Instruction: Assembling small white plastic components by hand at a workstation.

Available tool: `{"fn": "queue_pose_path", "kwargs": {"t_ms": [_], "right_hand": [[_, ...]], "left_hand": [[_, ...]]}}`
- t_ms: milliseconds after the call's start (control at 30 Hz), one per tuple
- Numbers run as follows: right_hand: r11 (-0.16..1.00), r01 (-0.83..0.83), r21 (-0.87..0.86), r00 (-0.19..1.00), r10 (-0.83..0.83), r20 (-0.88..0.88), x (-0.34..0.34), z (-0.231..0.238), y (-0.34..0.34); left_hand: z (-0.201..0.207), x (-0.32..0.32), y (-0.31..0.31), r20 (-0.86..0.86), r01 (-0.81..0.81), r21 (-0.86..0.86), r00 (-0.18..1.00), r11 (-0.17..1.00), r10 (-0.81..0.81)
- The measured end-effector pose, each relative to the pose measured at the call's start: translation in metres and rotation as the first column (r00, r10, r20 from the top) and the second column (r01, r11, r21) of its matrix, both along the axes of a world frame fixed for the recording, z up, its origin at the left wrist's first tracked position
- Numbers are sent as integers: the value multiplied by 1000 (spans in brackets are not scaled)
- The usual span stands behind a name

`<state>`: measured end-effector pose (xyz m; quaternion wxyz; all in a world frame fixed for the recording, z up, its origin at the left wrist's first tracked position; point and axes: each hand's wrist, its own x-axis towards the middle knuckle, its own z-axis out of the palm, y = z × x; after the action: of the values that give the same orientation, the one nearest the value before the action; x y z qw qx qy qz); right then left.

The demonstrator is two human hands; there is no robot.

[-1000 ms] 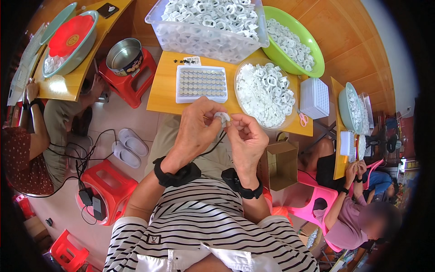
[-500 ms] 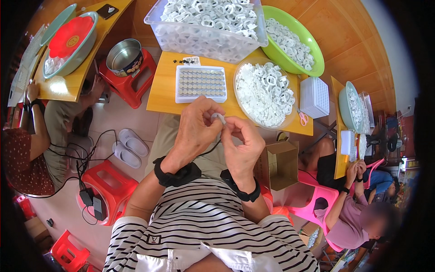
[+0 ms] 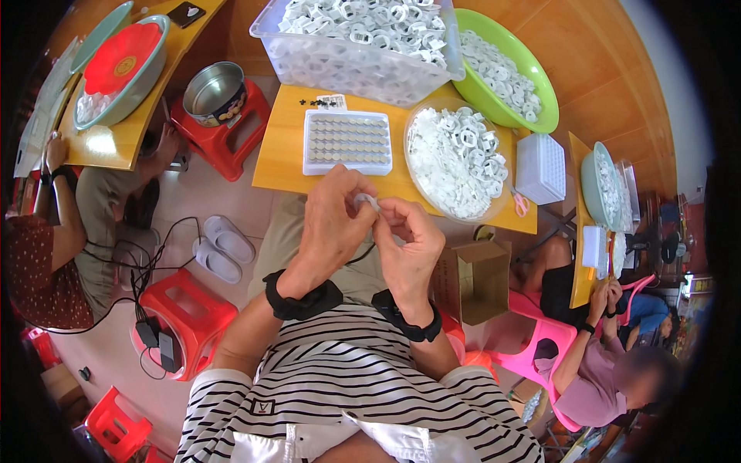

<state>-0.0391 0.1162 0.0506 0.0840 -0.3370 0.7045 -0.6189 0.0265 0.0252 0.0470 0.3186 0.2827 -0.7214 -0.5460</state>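
Note:
Between my two hands, in front of the table edge, is a small white plastic ring-shaped part [image 3: 366,201]. My left hand [image 3: 337,220] pinches it from the left, thumb and fingers curled around it. The fingertips of my right hand [image 3: 409,239] are closed at its right side and partly cover it. Just beyond my hands lies a white tray [image 3: 347,167] with rows of small round silvery pieces [image 3: 349,137]. To its right stands a round clear tub [image 3: 414,181] heaped with small white plastic parts [image 3: 451,158].
A large translucent bin [image 3: 347,69] of white parts stands at the back, beside a green basin [image 3: 549,104]. Pink-handled scissors [image 3: 521,204] lie near the table's right edge. An open cardboard box [image 3: 482,285] is below. Other people sit at tables left and right.
The ring-shaped part has turned between my fingers and shows more edge-on. Both hands have shifted slightly left, still together. The view has moved a little.

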Motion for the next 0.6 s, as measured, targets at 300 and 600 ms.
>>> {"fn": "queue_pose_path", "kwargs": {"t_ms": [300, 600], "right_hand": [[980, -85, -180, 676, 189, 713, -21, -6, 0], [965, -231, -128, 662, 252, 706, -15, -9, -22]], "left_hand": [[-13, 22, -18, -332, 327, 626, 933, 708, -137], [-44, 30, -26, -510, 406, 721, 860, 561, 32]]}}
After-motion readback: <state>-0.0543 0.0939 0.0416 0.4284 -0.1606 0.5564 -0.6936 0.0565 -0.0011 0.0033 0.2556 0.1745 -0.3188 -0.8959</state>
